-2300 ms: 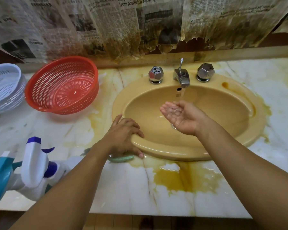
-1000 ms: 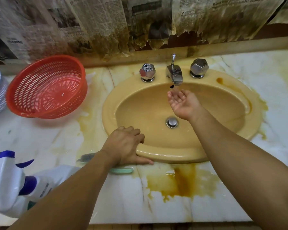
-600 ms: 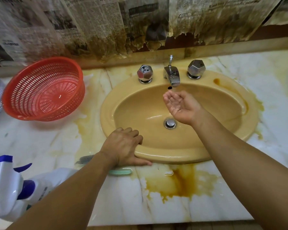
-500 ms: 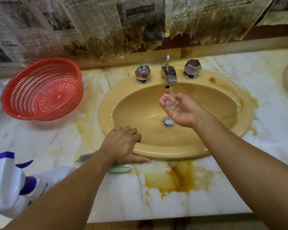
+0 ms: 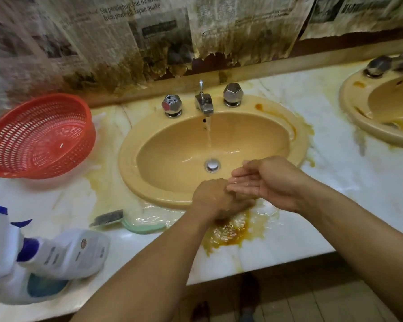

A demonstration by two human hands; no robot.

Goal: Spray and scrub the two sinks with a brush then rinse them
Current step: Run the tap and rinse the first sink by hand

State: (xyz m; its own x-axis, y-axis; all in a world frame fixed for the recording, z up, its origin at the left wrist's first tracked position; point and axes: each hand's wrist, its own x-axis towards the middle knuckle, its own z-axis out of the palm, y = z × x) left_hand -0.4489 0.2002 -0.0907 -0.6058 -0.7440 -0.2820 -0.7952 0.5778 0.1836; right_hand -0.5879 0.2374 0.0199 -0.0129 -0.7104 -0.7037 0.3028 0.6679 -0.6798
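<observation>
**A:** While the marble countertop (image 5: pixel 312 224) lay wet along its front edge, you looked to be rinsing rather than scrubbing. The tap (image 5: pixel 204 104) ran into the near sink (image 5: pixel 254 135), and a brown puddle (image 5: pixel 230 231) sat on the marble against the sink's front rim.

**B:** Your right hand (image 5: pixel 265 180) was open, cupped palm up with water in it, just over your left hand (image 5: pixel 213 198). The left was knuckles up at that rim, above the puddle. Its fingers were tucked under the right, so I couldn't tell whether they lay flat or curled. Neither hand held the brush (image 5: pixel 126 220), which lay on the counter just left of your left hand, with its green handle in spilled water.

**A:** I'd judge your next move called for tipping that water onto the stain and rubbing. If it wouldn't lift, you'd have needed the brush.

**B:** As for what held what, the near sink carried only a thin running sheet of water, with no depth gathered round the drain plug (image 5: pixel 212 164). The far sink (image 5: pixel 358 117), cut off at the right edge, showed brownish liquid low in its bowl. The red basket (image 5: pixel 40 135) showed only a small pale mark inside. The white spray bottle (image 5: pixel 68 254) lay on its side, and I couldn't see how full it was.
</observation>
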